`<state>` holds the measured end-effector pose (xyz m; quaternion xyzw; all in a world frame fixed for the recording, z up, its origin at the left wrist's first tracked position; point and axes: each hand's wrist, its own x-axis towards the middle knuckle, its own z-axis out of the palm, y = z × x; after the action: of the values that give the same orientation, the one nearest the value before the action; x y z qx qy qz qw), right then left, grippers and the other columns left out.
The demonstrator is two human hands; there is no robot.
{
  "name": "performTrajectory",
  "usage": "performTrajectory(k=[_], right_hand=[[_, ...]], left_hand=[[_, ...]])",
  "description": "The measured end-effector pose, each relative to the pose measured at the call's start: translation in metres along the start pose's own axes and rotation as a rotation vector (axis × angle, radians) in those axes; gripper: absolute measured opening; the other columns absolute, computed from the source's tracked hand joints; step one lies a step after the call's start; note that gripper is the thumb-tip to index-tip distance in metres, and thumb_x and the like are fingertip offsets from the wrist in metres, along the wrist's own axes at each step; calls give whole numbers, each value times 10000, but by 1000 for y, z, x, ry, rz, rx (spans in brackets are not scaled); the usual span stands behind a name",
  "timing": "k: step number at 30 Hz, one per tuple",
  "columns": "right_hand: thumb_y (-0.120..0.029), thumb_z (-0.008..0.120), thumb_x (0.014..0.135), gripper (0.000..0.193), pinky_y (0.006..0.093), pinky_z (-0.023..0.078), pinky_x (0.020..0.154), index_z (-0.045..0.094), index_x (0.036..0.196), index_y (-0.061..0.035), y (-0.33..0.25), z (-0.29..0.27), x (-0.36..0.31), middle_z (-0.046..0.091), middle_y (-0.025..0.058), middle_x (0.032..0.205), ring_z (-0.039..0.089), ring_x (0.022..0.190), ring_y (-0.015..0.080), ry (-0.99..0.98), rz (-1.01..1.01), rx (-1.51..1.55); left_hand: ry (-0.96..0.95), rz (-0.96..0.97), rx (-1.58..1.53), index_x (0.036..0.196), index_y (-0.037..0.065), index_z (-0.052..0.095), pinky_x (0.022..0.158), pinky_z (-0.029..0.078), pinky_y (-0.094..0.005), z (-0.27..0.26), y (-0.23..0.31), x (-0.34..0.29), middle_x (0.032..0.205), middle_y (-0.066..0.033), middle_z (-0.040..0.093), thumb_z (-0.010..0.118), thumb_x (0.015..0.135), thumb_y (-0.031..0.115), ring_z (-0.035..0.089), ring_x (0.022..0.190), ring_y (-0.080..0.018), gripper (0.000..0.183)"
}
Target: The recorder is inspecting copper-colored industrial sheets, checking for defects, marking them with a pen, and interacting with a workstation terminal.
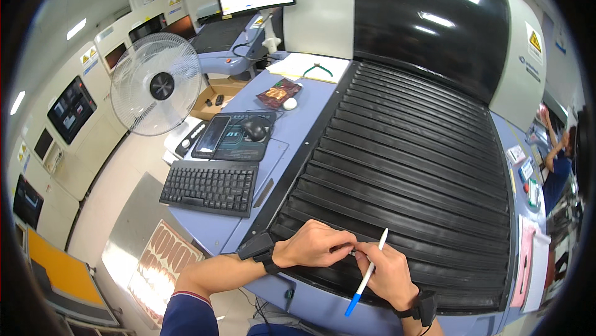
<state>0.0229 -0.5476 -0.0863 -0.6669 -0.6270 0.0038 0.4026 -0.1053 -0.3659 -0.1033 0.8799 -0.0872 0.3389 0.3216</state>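
Note:
My left hand (315, 245) and my right hand (388, 274) meet over the near edge of a ribbed black bellows cover (422, 168). A white marker with a blue end (362, 283) slants through my right hand, blue end toward me. Fingertips of both hands pinch together around something small, mostly hidden, which I cannot make out. The left fingers are curled closed, and a black band is on each wrist.
Left of the cover are a black keyboard (210, 186), a mouse (254, 127), a phone (213, 134) and a snack packet (279, 92). A fan (156, 85) stands beyond. A machine hood (428, 26) rises behind. Another person (559, 162) works at far right.

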Motion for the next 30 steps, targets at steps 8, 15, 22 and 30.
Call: performTrajectory(k=[8,15,22,30], right_hand=[[-1,726,873,194,438,554,686,687,1061,-31,-3,-2,-5,741,179,922,707,785,370,-18,125,-50],[33,685,913,177,387,564,699,697,1089,18,-3,4,-2,733,191,904,739,788,319,-5,178,-39],[37,625,977,160,311,567,778,671,1129,57,-4,2,-5,764,187,926,771,883,230,-44,245,-8],[35,624,977,169,325,575,818,668,1137,65,-3,5,-5,765,197,938,774,924,254,-42,236,8]], left_hand=[[55,89,19,907,73,667,506,492,-380,9,-6,4,676,-66,651,728,832,91,649,575,-276,98],[98,70,48,810,87,629,446,433,-373,13,-11,-1,575,-41,563,729,836,110,593,506,-251,106],[111,107,64,753,87,586,425,397,-366,18,-12,-2,544,-36,516,708,850,141,569,487,-246,165],[109,109,56,752,87,592,428,400,-365,15,-13,-3,547,-35,516,692,867,153,572,495,-239,166]])
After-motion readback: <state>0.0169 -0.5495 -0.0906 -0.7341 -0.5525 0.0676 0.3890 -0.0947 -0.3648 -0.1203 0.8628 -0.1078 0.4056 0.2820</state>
